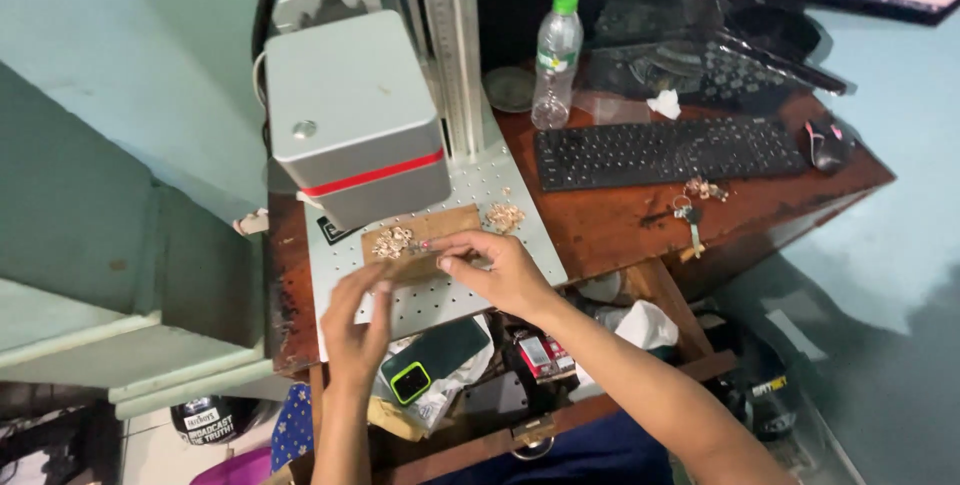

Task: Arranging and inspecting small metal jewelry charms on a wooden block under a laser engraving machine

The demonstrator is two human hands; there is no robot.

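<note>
I see my left hand [355, 330] and right hand [500, 270] meeting over a flat brown wooden plaque [420, 240] lying on the perforated grey metal plate [520, 245] of the reddish wooden bench [620, 220], under a boxy grey machine head with a red stripe [355, 120]. Both sets of fingers pinch the plaque's near edge. Small pale wooden pieces [394, 239] sit on it, and more [504, 216] lie just beside.

The grey machine head [352, 115] is overhanging the plate [520, 245], blocking it from above and behind; the plate's front and right are lying open, and the keyboard [665, 150] and bottle [556, 60] are crowding the table [610, 220] beyond
</note>
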